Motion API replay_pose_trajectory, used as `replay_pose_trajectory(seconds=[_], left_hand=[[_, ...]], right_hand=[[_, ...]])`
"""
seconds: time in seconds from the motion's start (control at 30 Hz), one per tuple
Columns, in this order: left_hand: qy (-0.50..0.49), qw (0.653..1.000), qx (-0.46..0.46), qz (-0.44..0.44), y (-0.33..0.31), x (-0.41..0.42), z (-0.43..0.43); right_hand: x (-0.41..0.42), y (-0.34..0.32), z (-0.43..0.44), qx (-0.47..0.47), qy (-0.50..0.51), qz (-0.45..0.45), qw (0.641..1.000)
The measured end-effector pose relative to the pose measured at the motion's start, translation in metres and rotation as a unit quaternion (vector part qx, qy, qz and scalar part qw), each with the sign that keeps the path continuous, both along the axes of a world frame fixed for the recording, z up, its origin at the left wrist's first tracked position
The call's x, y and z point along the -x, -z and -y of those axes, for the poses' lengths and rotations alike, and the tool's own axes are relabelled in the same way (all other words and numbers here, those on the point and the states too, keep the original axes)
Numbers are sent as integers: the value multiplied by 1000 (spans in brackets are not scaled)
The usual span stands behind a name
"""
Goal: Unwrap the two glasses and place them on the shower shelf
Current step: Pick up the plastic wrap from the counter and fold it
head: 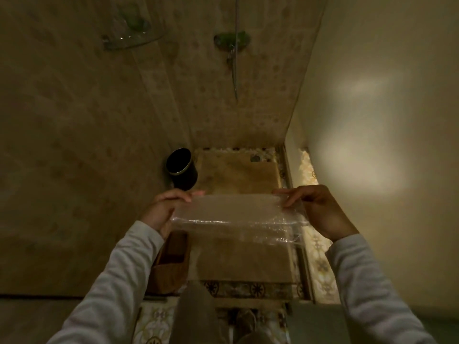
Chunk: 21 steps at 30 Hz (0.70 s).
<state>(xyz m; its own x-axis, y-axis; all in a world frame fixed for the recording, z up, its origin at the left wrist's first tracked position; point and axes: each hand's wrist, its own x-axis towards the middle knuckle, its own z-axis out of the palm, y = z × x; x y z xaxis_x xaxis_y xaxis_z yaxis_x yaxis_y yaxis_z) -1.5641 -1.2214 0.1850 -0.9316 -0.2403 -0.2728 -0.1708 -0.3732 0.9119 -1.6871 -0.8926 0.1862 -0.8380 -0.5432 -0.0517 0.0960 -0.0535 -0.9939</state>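
A clear sheet of bubble wrap [236, 219] is stretched flat between my two hands above the shower floor. My left hand [164, 209] pinches its left edge. My right hand [313, 207] pinches its right top corner. A curved glass shower shelf [134, 39] is fixed high on the tiled wall at the upper left; something clear seems to stand on it, but the dim light hides what. No glass shows in either hand.
A black cup-shaped bin [182, 168] stands against the left wall. A wicker basket [171, 264] sits on the floor below my left forearm. The shower mixer and hose [233, 48] hang on the back wall. A glass partition [300, 95] borders the right side.
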Motion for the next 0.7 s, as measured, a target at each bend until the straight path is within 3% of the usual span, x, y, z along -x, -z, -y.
replay_pose_trajectory(seconds=[0.17, 0.33, 0.4, 0.53, 0.6, 0.7], left_hand=[[-47, 988, -105, 101, 5, 28, 16], [-35, 992, -26, 120, 22, 79, 31], [-47, 994, -40, 93, 29, 109, 42], [-89, 991, -77, 68, 43, 182, 78], [-99, 991, -56, 65, 54, 221, 101], [-110, 991, -55, 59, 64, 274, 137]], right_hand=[[46, 6, 25, -18, -9, -69, 997], [86, 13, 49, -39, -2, -109, 993], [109, 19, 55, -20, -27, -62, 998], [171, 31, 81, 94, -106, 166, 976], [211, 36, 111, 28, -78, 185, 979], [270, 37, 162, -96, -37, 96, 990]])
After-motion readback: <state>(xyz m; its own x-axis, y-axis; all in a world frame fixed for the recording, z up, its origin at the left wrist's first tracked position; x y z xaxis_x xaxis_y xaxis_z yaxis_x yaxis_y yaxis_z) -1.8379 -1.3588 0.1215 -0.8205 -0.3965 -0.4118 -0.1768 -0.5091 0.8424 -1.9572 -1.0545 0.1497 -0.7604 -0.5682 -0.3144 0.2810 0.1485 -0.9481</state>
